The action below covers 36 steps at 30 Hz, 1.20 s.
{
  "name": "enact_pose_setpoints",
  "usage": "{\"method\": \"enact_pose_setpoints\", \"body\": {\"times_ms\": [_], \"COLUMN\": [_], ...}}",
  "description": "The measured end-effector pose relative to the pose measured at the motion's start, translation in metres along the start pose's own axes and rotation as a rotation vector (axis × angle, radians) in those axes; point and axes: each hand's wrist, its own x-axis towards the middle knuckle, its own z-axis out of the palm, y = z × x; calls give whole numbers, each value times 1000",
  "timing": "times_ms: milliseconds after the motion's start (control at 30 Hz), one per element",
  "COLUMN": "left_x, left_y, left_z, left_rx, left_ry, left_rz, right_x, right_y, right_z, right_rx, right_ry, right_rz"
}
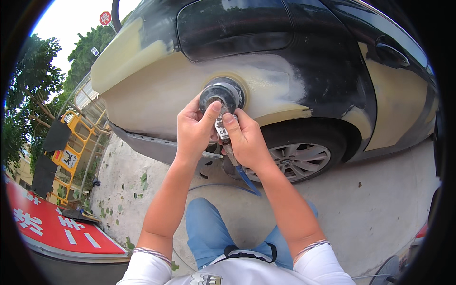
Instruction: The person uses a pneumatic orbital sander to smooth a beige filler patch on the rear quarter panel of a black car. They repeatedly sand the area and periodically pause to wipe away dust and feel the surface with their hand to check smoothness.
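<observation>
A round air sander [221,96] is pressed flat against the rear quarter panel [166,95] of a black car, on a wide patch of pale beige filler. My left hand [194,128] cups the sander's grey head, thumb on top of it. My right hand [245,140] grips the metal handle just below the head. A blue air hose [247,181] runs down from the handle toward my knees.
The car's rear wheel [298,160] with a silver rim sits to the right of my hands. Dusty concrete ground [370,204] lies below. A red sign board [52,223] lies at lower left, with a yellow metal frame [73,145] and trees behind it.
</observation>
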Motion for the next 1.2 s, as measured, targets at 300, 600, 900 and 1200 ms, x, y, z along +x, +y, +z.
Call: {"method": "enact_pose_setpoints", "body": {"times_ms": [300, 600, 900, 1200], "left_x": [-13, -5, -10, 10], "left_y": [-12, 3, -5, 17], "left_z": [84, 102, 88, 71], "left_rx": [17, -51, -15, 86], "left_ry": [-254, -329, -271, -200], "left_rz": [58, 112, 180, 259], "right_x": [-54, -41, -37, -18], "right_y": [-41, -81, -83, -62], "right_z": [-69, -84, -73, -52], "right_rx": [-18, -191, -173, 34], "right_ry": [175, 202, 158, 183], "right_rz": [85, 77, 184, 45]}}
